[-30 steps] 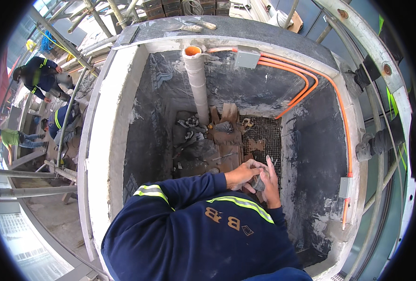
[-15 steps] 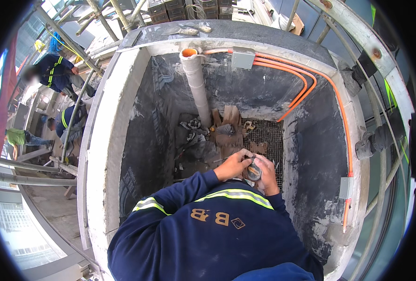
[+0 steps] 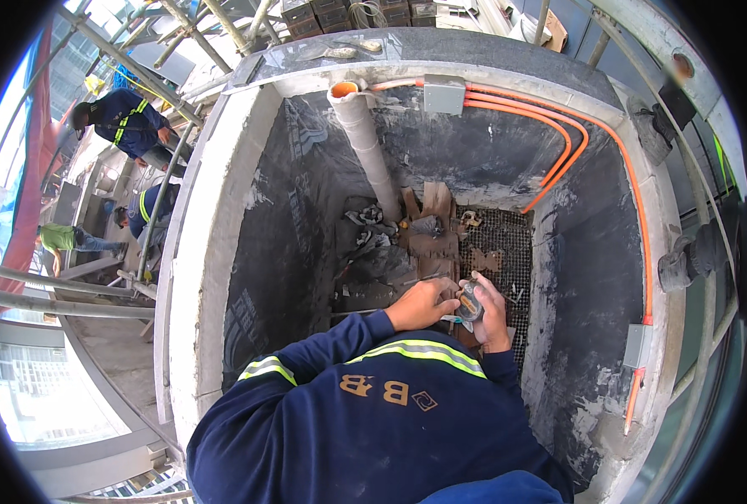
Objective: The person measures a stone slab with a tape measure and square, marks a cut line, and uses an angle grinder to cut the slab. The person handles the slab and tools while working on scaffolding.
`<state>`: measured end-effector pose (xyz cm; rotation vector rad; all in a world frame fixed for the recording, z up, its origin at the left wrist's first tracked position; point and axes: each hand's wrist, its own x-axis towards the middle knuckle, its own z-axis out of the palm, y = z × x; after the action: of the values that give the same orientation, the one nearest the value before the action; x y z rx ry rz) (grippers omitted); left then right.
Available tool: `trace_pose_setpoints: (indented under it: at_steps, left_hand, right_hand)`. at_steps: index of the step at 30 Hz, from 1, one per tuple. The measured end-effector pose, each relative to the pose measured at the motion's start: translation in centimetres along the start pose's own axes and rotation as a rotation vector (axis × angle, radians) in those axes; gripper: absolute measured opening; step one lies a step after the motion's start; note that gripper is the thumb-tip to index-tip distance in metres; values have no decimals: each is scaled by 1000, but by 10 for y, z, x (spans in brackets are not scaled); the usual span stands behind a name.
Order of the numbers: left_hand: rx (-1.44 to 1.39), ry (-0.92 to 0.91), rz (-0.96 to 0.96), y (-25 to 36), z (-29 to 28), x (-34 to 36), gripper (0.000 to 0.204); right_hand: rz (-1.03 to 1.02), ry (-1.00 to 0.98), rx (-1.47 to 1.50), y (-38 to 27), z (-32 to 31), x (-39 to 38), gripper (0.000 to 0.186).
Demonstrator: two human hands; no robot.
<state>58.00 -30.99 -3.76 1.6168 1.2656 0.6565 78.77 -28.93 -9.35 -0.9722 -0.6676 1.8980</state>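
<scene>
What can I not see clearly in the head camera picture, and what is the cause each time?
- Small rounded device, head view: the right hand hides part of it; too small to tell its exact kind.
- Wire mesh, head view: its near end is hidden by the navy top.
- Lower grey boot at right, head view: most of its wearer is cut off by the dark fisheye rim.

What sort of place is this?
Most likely a building site, outdoors: scaffold poles stand around, orange pipes run along the rough walls of an unfinished-looking pit, and a co-worker in a reflective-striped top is off to the left.
</scene>
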Motion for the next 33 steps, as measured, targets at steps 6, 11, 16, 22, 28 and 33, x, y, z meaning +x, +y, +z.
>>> trace_pose_setpoints:
  at_steps: [6,11,16,22,28,33]
  left_hand:
    - [205,85,146,-29,21,1,23]
    - [127,97,52,-1,23,-9,15]
    - [6,61,-46,-5,31,-21,11]
    - [-24,215,-20,-8,23,-18,12]
    - [9,265,-46,-24,5,-15,22]
    - [10,209,-128,-31,-15,-23,24]
  right_hand:
    - [-54,-52,-333,6,-21,-15,59]
    - [26,86,-150,12,-37,-30,52]
    - [120,191,-18,20,-65,-36,50]
    - [116,202,-147,3,-74,-28,49]
    - [49,266,-76,4,-65,-9,43]
    - [123,216,-97,17,-41,12,42]
